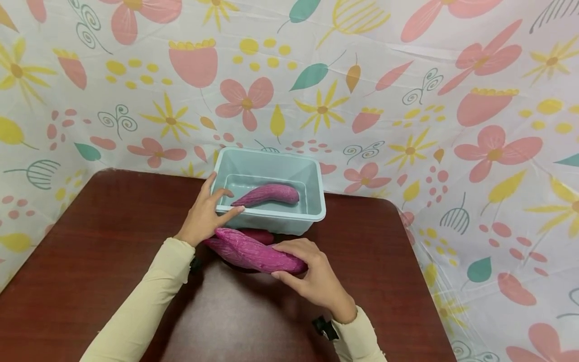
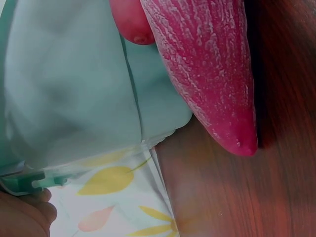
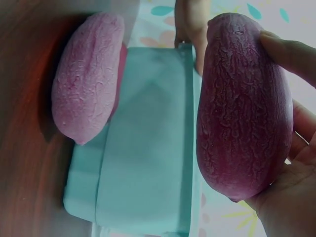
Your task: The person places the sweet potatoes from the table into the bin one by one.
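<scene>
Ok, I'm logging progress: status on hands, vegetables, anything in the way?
Left hand grips tub at near-left corner. Right hand holds purple vegetable outside tub. Another vegetable lies inside. Left hand partly overlaps opening; no other visible block.

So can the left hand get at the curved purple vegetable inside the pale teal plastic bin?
Likely yes: the left hand is at the rim of the open bin, near the vegetable, which nothing covers.
</scene>
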A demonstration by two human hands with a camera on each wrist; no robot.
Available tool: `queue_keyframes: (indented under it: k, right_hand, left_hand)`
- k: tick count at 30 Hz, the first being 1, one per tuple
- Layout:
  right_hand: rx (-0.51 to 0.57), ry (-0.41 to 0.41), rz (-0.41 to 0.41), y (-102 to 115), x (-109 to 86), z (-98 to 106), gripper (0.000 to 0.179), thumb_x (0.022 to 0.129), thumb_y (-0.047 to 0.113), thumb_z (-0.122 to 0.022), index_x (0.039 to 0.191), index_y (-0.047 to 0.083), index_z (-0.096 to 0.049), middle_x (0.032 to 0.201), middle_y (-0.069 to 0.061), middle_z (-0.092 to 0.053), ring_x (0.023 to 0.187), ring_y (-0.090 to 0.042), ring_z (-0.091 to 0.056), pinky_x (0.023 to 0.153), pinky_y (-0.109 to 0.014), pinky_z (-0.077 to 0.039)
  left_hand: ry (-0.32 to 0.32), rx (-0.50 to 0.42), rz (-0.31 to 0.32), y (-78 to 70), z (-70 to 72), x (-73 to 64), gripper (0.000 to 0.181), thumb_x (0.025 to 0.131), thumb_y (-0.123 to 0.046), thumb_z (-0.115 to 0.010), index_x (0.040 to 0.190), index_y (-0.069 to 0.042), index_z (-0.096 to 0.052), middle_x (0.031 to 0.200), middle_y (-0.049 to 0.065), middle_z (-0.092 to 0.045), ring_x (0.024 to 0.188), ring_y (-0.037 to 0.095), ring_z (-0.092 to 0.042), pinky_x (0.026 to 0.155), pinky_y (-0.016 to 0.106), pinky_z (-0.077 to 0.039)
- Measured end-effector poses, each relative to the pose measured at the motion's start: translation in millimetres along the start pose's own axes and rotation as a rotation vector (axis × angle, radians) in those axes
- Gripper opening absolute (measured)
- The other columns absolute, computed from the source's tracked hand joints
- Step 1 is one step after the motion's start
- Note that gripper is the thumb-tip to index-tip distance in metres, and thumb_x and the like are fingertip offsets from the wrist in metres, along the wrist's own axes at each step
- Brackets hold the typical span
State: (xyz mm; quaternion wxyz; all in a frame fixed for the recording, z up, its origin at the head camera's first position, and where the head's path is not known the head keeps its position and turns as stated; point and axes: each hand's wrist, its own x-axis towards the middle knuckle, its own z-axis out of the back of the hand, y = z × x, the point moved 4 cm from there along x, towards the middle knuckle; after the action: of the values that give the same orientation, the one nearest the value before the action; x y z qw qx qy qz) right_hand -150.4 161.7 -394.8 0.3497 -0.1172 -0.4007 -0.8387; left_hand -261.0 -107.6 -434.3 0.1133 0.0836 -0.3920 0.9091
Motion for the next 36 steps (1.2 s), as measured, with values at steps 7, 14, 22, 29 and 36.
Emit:
queue_keyframes:
  k: [7,14,22,29,36]
  right_hand:
    - [0.002,0.004,-0.024,2,6.6,2,0.044,0.083,0.028,-0.085,0.124,0.024,-0.069,0.123,0.005,-0.070,0.115,-0.014,-0.063,0.098,-0.034,-0.047]
    - [-0.016,-0.021,-0.012,3,13.9,8,0.046,0.081,0.025,-0.086,0.123,0.022,-0.070,0.122,0.003,-0.071,0.115,-0.015,-0.063,0.098,-0.036,-0.047]
    - [-0.016,-0.044,-0.013,-2,23.4,15,0.046,0.079,0.024,-0.087,0.123,0.021,-0.071,0.122,0.002,-0.072,0.116,-0.016,-0.063,0.100,-0.036,-0.046]
    - [-0.029,-0.050,0.001,-7,34.8,17,0.046,0.080,0.024,-0.087,0.123,0.020,-0.071,0.122,0.002,-0.072,0.115,-0.015,-0.063,0.099,-0.035,-0.048]
    - [-0.042,-0.058,0.035,-6,52.9,21,0.046,0.081,0.024,-0.086,0.123,0.018,-0.070,0.121,0.000,-0.072,0.113,-0.017,-0.063,0.096,-0.038,-0.048]
  left_hand:
    - [0.012,0.014,0.002,0.1,-3.8,-0.5,0.051,0.089,-0.065,-0.064,0.120,-0.024,-0.061,0.172,0.002,-0.002,0.154,0.040,-0.024,0.090,0.057,-0.053]
    - [-0.027,0.019,-0.071,-3.2,-5.2,1.3,0.048,0.090,-0.059,-0.067,0.116,-0.020,-0.062,0.171,0.011,-0.008,0.152,0.043,-0.027,0.093,0.062,-0.051]
    - [-0.032,0.013,-0.084,-3.5,-3.6,2.6,0.030,0.089,-0.025,-0.077,0.114,-0.020,-0.063,0.170,0.013,-0.008,0.137,0.044,-0.046,0.069,0.049,-0.054]
    - [0.010,0.026,-0.057,-0.3,-3.8,2.4,0.035,0.086,-0.010,-0.070,0.120,-0.018,-0.062,0.171,0.011,-0.004,0.104,0.034,-0.060,0.059,0.033,-0.045]
    - [-0.010,0.028,-0.084,0.8,-0.8,1.8,0.043,0.092,-0.036,-0.074,0.128,-0.015,-0.063,0.171,0.014,-0.005,0.152,0.045,-0.025,0.092,0.063,-0.052]
